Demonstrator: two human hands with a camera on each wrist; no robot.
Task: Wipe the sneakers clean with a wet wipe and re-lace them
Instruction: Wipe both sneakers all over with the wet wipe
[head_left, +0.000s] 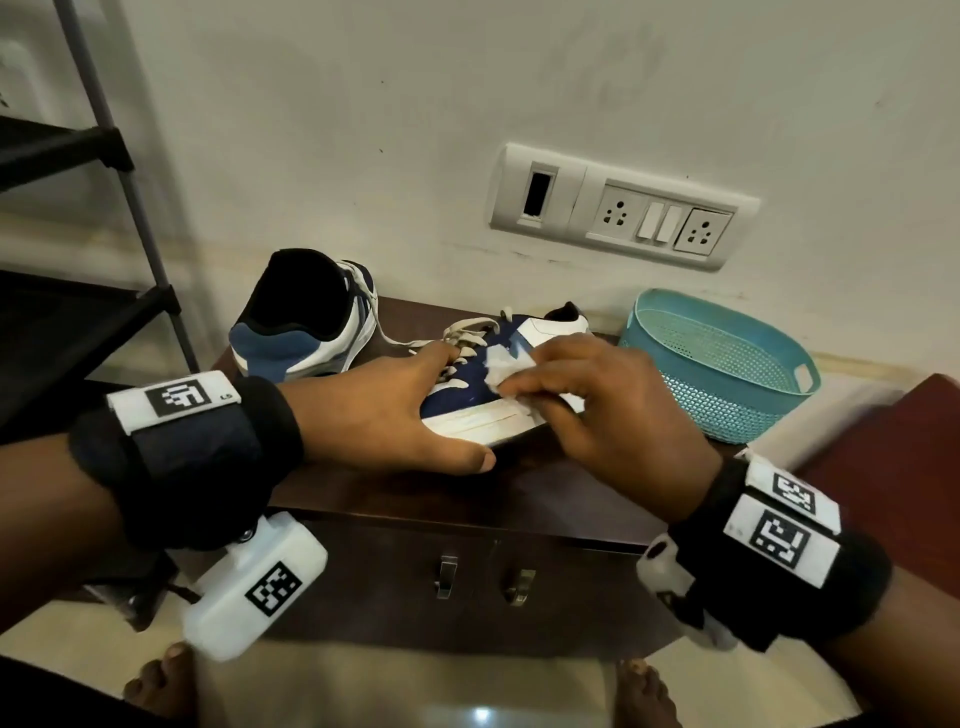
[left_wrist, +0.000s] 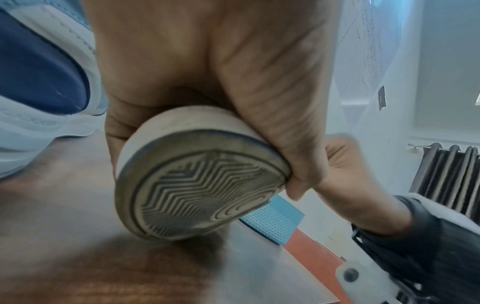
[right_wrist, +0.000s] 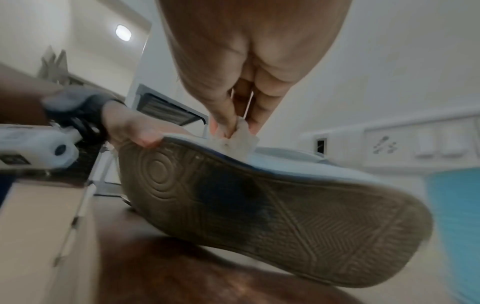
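Observation:
A blue and white sneaker (head_left: 498, 384) lies tilted on its side on the dark wooden cabinet top (head_left: 415, 493), its grey sole (right_wrist: 272, 205) turned toward me. My left hand (head_left: 395, 415) grips its toe end (left_wrist: 197, 181), thumb along the sole edge. My right hand (head_left: 587, 405) pinches a crumpled white wet wipe (head_left: 501, 366) and presses it on the sneaker's blue side; the wet wipe (right_wrist: 240, 137) shows between thumb and fingers. The second sneaker (head_left: 306, 317) stands behind at the left, heel toward me. Loose white laces (head_left: 467, 332) cross the held sneaker.
A turquoise mesh basket (head_left: 727, 364) stands right of the sneaker against the wall. A socket panel (head_left: 623, 208) is on the wall above. A black shoe rack (head_left: 78, 208) stands at the left. The cabinet's front edge and handles (head_left: 447, 574) are just below my hands.

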